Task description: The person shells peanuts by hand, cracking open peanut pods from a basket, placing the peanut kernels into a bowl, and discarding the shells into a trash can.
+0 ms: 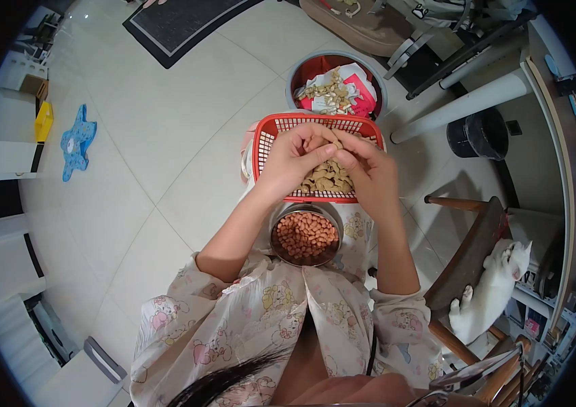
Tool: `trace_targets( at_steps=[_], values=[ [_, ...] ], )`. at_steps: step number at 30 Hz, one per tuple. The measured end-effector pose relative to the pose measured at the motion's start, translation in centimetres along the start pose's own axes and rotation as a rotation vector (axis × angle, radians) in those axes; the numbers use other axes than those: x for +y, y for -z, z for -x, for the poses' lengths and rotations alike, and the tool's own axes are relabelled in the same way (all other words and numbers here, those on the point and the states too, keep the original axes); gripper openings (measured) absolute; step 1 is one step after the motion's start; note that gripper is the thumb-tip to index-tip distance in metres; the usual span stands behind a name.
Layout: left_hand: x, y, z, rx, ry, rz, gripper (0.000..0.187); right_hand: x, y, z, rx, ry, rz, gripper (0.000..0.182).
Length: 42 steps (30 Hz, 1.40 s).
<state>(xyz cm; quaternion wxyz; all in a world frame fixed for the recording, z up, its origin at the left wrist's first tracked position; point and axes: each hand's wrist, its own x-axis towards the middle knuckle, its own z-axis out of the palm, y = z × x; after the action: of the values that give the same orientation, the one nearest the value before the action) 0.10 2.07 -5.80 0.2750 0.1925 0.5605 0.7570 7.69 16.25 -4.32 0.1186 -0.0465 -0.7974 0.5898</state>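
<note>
Both hands meet above a red plastic basket [259,146] that holds unshelled peanuts [325,178]. My left hand [299,157] and my right hand [367,168] pinch one peanut [337,144] between their fingertips, partly hidden by the fingers. On my lap, just below the basket, rests a metal bowl [273,239] of shelled reddish peanut kernels [307,235].
Beyond the basket stands a bin [290,85] with peanut shells [334,93] over a pink and white bag. A white cat [483,302] lies on a chair [461,261] at the right. A black bucket [481,134] and a blue star-shaped mat [78,143] are on the floor.
</note>
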Motion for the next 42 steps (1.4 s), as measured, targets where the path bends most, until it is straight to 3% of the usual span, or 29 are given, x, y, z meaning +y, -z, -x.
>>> trace_targets(
  at_steps=[4, 6, 11, 18, 29, 32, 33, 35, 36, 38, 39, 42],
  values=[
    [0.3, -0.3, 0.2, 0.119, 0.038, 0.067, 0.014, 0.5, -0.3, -0.4, 0.134, 0.006, -0.22, 0.022],
    [-0.1, 0.7, 0.3, 0.05, 0.164, 0.153, 0.017, 0.5, -0.1, -0.6, 0.148, -0.032, -0.291, 0.019],
    [-0.6, -0.4, 0.2, -0.038, 0.189, 0.185, 0.023, -0.7, 0.1, -2.0, 0.15, -0.05, -0.541, 0.01],
    [-1.2, -1.1, 0.3, -0.089, 0.259, 0.372, 0.023, 0.5, -0.7, -2.1, 0.061, -0.053, -0.531, 0.008],
    [-1.3, -1.8, 0.0, -0.072, 0.372, 0.707, 0.018, 2.0, -1.5, -1.7, 0.173, -0.11, -0.605, 0.008],
    [-2.0, -1.9, -0.1, -0.062, 0.228, 0.616, 0.02, 1.2, -1.9, -1.9, 0.209, -0.09, -0.518, 0.012],
    [-1.8, -2.3, -0.1, 0.027, 0.19, 0.538, 0.021, 1.3, -2.0, -1.9, 0.203, -0.091, -0.52, 0.012],
    [-1.6, -2.6, 0.1, 0.123, 0.107, 0.398, 0.026, 1.8, -2.2, -1.9, 0.376, 0.184, 0.022, 0.013],
    [-1.8, -2.9, 0.2, 0.129, 0.104, 0.399, 0.026, 1.8, -2.5, -1.7, 0.369, 0.185, 0.02, 0.013],
    [-2.2, -3.5, 0.2, 0.3, -0.112, -0.042, 0.031, 1.6, -3.1, -1.2, 0.377, 0.034, -0.17, 0.014],
    [-2.1, -3.7, 0.1, 0.331, -0.172, -0.099, 0.034, 1.3, -3.3, -1.1, 0.371, 0.032, -0.169, 0.014],
    [-1.4, -3.5, 0.4, 0.335, -0.122, -0.106, 0.034, 0.6, -3.9, -0.9, 0.397, -0.001, -0.266, 0.015]
  ],
)
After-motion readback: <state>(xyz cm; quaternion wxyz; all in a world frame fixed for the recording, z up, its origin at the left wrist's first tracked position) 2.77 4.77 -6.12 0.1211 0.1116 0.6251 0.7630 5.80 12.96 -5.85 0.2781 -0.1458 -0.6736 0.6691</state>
